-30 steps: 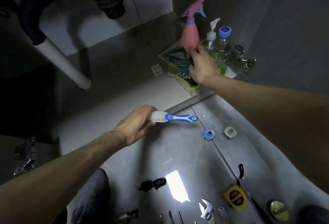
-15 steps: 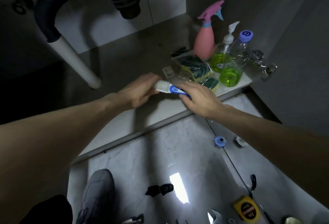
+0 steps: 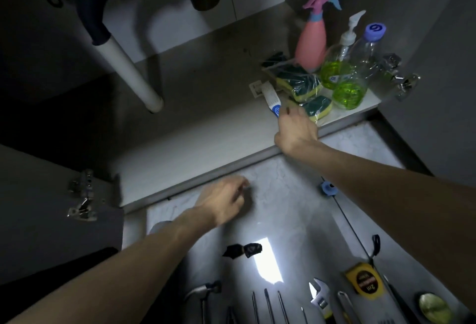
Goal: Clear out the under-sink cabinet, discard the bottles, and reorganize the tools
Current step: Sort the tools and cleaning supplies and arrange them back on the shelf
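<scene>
My right hand [image 3: 296, 127] reaches into the under-sink cabinet and grips the blue handle of a white-headed brush [image 3: 271, 96]. The brush head lies on the cabinet floor [image 3: 193, 107] beside bagged green-and-yellow sponges [image 3: 298, 81]. Behind them stand a pink spray bottle [image 3: 310, 40], a pump bottle with green liquid [image 3: 334, 71] and a clear blue-capped bottle [image 3: 371, 45]. My left hand [image 3: 224, 200] hovers over the tiled floor in front of the cabinet, fingers loosely curled and holding nothing.
A white drain pipe [image 3: 128, 71] drops to the cabinet floor at left. On the tiles lie a hammer [image 3: 203, 292], screwdrivers [image 3: 268, 305], an adjustable wrench [image 3: 319, 298], a yellow tape measure [image 3: 363, 285], a blue ring [image 3: 328, 189] and a black scrap [image 3: 242, 250]. An open door with hinge [image 3: 82, 197] stands left.
The brush passed from my left hand to my right, which carried it right to the sponges. My left hand let go and drew back over the tiles.
</scene>
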